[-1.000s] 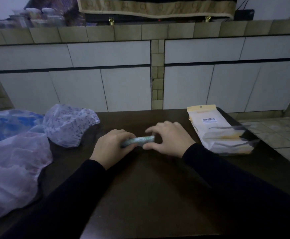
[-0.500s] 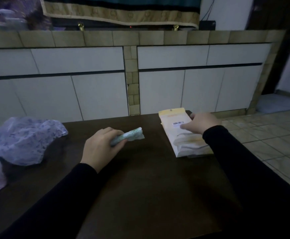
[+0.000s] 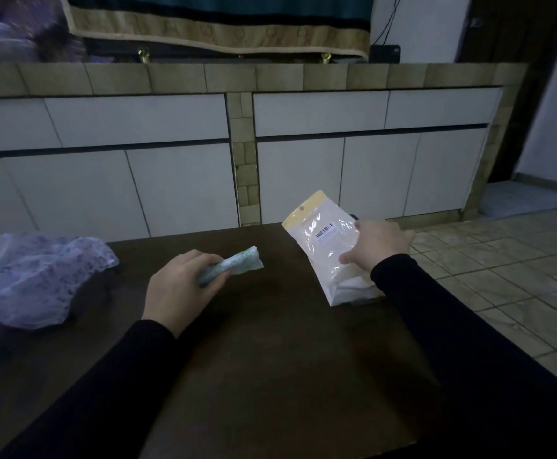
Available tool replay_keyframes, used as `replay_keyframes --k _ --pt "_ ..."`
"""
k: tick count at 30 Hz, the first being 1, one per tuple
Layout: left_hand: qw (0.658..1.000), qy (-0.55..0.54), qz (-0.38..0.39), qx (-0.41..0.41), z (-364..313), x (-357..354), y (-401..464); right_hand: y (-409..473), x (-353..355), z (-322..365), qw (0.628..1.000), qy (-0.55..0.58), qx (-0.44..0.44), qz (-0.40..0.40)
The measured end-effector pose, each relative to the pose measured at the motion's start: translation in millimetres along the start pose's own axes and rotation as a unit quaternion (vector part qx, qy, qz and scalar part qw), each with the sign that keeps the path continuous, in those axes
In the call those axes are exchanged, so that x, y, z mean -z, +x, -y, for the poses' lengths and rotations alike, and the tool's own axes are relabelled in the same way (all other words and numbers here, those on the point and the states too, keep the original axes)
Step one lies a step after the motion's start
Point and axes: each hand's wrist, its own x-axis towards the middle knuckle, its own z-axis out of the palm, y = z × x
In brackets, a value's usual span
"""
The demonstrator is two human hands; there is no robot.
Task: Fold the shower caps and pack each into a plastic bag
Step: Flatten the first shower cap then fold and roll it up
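- Dim tiled cabinets stand behind our dark counter (image 3: 270, 359), whose right edge drops to the floor tiles at three o'clock.
- Our left hand (image 3: 181, 286) has its grip curled round one folded shower cap (image 3: 237, 265) at centre, ready to pack.
- Our right hand (image 3: 374, 245), at two o'clock, pinches a plastic bag (image 3: 323, 240) off the stack; it looks unopened, so we judge bagging not begun.
- Unfolded shower caps (image 3: 35, 276) wait at nine o'clock.
- Bare counter lies between and before our hands; the bags sit close to that right edge.
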Motion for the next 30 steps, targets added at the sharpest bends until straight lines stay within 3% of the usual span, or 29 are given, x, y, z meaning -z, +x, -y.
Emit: replay_keyframes --k 5,10,16,21,24,28,30 --pt "1.000 -0.002 -0.015 0.003 2 1 -1 -7 22 14 0.982 0.176 0.043 -0.050" --pt "0.998 -0.010 -0.045 0.038 5 7 0 -20 41 48 0.919 0.378 0.104 -0.039" --pt "0.992 -0.021 -0.087 0.089 16 20 -2 -33 46 81 0.856 0.508 0.090 0.005" --pt "0.984 -0.022 -0.110 0.135 31 31 -6 -47 25 109 0.838 0.527 0.072 0.121" --pt "0.985 -0.011 -0.105 0.136 35 35 -9 -56 8 119 0.849 0.481 0.071 0.205" --pt "0.987 0.016 -0.092 0.133 38 38 -11 -63 -7 121 0.887 0.323 0.150 0.295" --pt "0.987 0.024 -0.087 0.135 39 40 -13 -67 -9 120 0.912 0.202 0.198 0.296"
